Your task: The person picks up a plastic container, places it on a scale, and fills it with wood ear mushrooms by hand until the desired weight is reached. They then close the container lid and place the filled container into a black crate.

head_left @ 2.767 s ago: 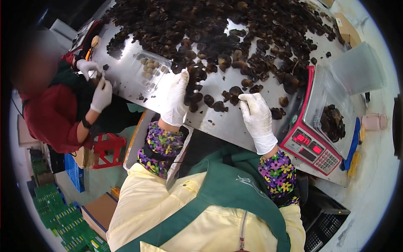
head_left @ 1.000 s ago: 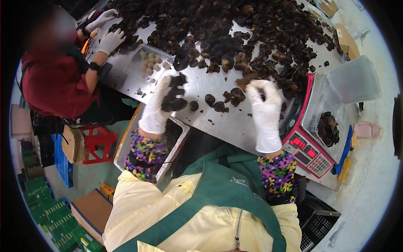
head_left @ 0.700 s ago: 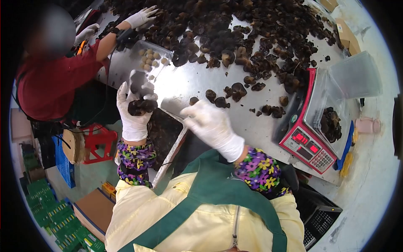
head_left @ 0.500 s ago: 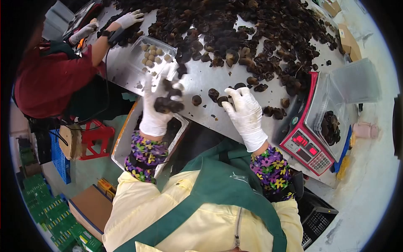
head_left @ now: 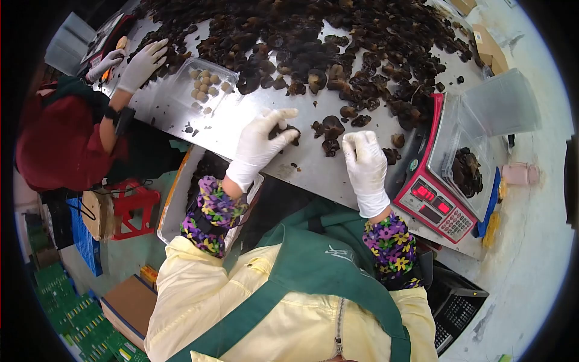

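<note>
My left hand [head_left: 260, 145], in a white glove, is low over the steel table [head_left: 224, 123]. Its thumb and fingers close round a dark wood ear mushroom [head_left: 292, 136]. My right hand [head_left: 368, 169], gloved too, has its fingers curled together at the table; whatever they may hold is hidden. Between the two hands lie loose wood ear mushrooms [head_left: 332, 127]. On my right a red digital scale [head_left: 431, 208] carries a clear plastic box [head_left: 446, 163] with dark mushroom pieces in it, its lid raised.
A large heap of wood ears [head_left: 271, 36] covers the table's far part. At left, a clear tray [head_left: 181, 90] holds several round tan pieces. A co-worker's gloved hand [head_left: 142, 65] touches the heap's edge. Below the table edge stands a white bin [head_left: 175, 205] with dark contents.
My left hand has moved right and down to the table; the several mushroom pieces it carried no longer show in it. My right hand has drawn slightly nearer me, its fingers now curled.
</note>
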Available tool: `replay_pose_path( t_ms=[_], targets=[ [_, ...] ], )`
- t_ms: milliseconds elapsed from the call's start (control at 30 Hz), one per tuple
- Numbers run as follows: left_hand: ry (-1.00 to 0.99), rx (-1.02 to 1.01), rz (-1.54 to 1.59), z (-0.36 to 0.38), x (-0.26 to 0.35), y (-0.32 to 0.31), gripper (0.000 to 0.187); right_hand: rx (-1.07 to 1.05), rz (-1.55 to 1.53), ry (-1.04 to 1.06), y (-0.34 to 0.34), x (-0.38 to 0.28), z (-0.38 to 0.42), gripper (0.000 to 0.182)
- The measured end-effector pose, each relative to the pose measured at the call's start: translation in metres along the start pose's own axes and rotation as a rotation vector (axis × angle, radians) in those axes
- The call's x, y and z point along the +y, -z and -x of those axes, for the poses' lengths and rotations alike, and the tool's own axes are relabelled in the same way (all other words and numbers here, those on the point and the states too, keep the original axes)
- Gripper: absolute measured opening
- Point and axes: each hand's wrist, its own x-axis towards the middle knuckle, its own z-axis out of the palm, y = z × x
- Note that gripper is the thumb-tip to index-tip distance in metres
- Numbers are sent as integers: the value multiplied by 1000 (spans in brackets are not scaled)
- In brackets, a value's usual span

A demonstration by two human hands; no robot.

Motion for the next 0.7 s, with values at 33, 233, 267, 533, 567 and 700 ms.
replay_pose_path(
  t_ms=[33,233,267,533,567,700],
  targets=[
    [-60,-22,-214,-1,-3,-7,44,6,2,-3,1,2,-5,19],
    [-312,119,-635,0,-14,-32,47,-148,39,10,-7,3,-37,47],
    [-316,133,-641,0,-17,-33,41,-170,31,9,-12,1,-36,49],
    [-155,275,-339,-7,-28,-24,21,93,-127,-32,-15,19,-16,22],
    [-135,310,-279,-8,-27,-23,21,194,-196,-27,-5,18,-18,20],
    [-128,132,-187,-5,4,-21,31,204,-389,-303,33,6,-6,15]
  ],
)
